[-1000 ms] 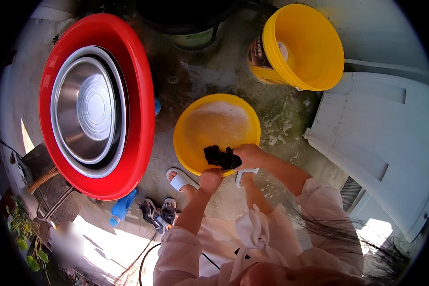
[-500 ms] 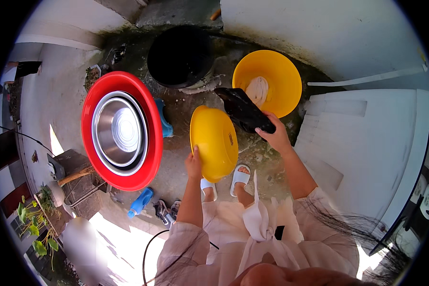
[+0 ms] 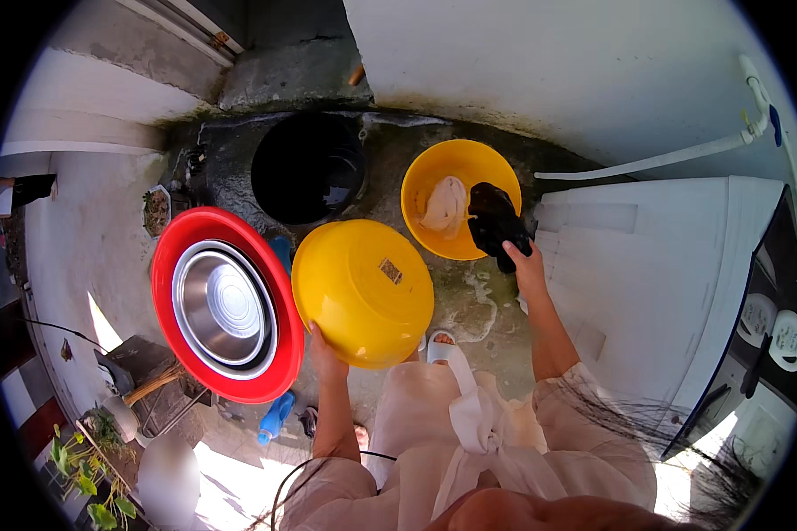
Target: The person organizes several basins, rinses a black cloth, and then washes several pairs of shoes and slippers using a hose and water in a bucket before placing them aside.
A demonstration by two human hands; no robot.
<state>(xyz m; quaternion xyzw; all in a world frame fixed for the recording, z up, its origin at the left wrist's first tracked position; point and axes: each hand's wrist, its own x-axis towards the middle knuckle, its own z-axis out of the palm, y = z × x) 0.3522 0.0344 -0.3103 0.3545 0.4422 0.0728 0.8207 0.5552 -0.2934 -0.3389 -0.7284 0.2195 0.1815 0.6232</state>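
Note:
My left hand [image 3: 326, 356] grips the near rim of a yellow basin [image 3: 354, 283], its underside turned up with a small label on it. In my right hand [image 3: 527, 270] is a black, shiny, limp thing [image 3: 494, 221]; I cannot tell if it is cloth or plastic. It hangs over the right side of a yellow bucket [image 3: 416, 181]. Inside that bucket lies a pale bunched cloth [image 3: 445, 205]. Left of the yellow basin, a red basin [image 3: 170, 283] holds nested metal bowls [image 3: 232, 305].
A large black tub [image 3: 297, 164] stands by the far wall. On the right are a white boxy appliance [image 3: 629, 265] and a white pipe [image 3: 655, 166]. A blue bottle [image 3: 276, 418] lies near my feet; a potted plant [image 3: 157, 211] sits beyond the red basin.
The yellow basin has tilted so that more of its underside shows. My right hand has brought the black thing from between basin and bucket to the bucket's right side. The view has shifted.

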